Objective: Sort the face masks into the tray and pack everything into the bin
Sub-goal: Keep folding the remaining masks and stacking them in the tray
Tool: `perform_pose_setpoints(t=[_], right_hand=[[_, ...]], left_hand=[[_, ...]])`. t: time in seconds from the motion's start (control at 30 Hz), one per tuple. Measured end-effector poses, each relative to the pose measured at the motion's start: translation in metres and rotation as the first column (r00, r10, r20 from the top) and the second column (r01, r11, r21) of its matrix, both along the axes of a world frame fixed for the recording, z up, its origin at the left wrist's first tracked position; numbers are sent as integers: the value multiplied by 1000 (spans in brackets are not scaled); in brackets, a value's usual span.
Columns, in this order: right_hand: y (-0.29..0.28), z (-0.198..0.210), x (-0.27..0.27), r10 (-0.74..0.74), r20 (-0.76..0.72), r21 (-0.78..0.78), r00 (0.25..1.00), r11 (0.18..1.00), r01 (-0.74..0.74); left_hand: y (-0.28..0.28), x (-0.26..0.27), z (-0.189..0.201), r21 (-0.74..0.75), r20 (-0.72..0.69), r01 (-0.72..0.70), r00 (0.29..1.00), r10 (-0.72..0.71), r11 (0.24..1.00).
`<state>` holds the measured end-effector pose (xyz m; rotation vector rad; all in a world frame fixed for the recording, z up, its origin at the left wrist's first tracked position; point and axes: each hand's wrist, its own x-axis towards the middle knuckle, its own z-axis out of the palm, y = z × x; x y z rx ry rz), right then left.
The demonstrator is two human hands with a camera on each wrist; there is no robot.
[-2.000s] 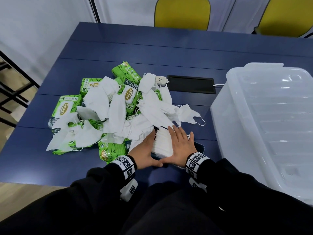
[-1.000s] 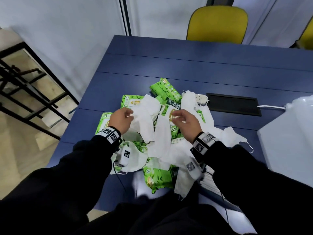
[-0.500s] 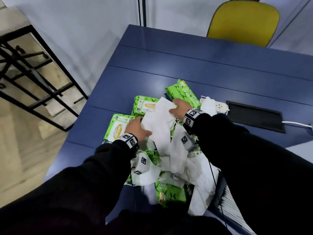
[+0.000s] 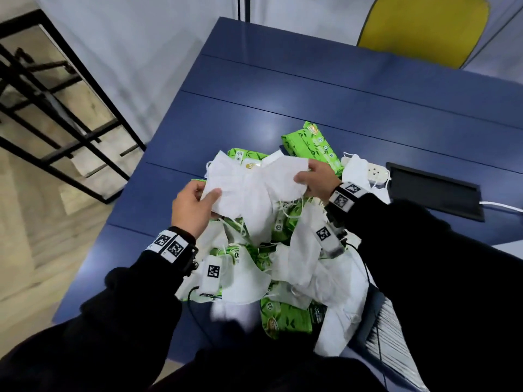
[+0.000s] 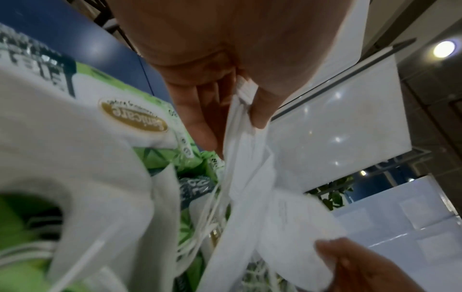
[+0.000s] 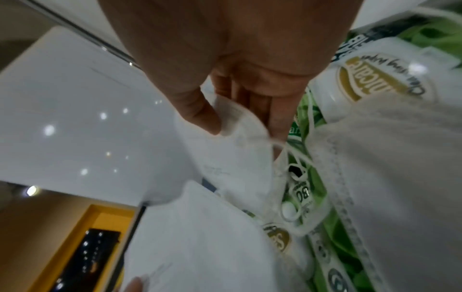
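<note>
Standing at the far left beyond the table edge, a black metal-framed rack (image 4: 56, 108) rests on the pale wooden floor. Next comes the person's left hand (image 4: 192, 207), whose thumb and fingers pinch the left corner of a white folded fabric face mask (image 4: 243, 190); the left wrist view shows that corner clamped between thumb and forefinger. The mask is lifted above the dark blue table (image 4: 283, 89), with a second white folded mask (image 4: 285, 174) overlapping it on the right. The right hand (image 4: 317, 179) pinches the right end of that second mask, thumb pressed on top as the right wrist view shows. Under both hands lies a loose heap of more white masks (image 4: 305, 267) mixed with green plastic packs of wet wipes (image 4: 311, 142), ear loops tangled among them. Right of the heap a white power strip (image 4: 373, 172) sits beside a black rectangular cable hatch (image 4: 433, 190) set into the tabletop. At the lower right, just beside the heap, a stack of flattened white masks (image 4: 390, 343) stands in a dark tray (image 4: 368, 321). A yellow chair back (image 4: 424, 26) rises behind the table.
</note>
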<state>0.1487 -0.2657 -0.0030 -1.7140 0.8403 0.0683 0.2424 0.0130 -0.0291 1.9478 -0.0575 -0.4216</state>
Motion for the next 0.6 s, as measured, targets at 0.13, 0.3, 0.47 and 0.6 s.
perform_pose_setpoints(t=[0.13, 0.3, 0.47, 0.6], right_hand=[[0, 27, -37, -89, 51, 104, 995, 991, 83], [-3, 31, -93, -78, 38, 162, 996, 984, 71], [-4, 25, -136, -216, 55, 159, 975, 966, 205], [4, 24, -162, -346, 61, 232, 936, 917, 324]], left_hand=[[12, -8, 21, -99, 1, -28, 1000, 28, 995], [14, -42, 46, -238, -65, -36, 998, 21, 971], [9, -68, 63, -282, 6, 63, 998, -64, 957], [6, -73, 51, -222, -35, 98, 994, -108, 970]])
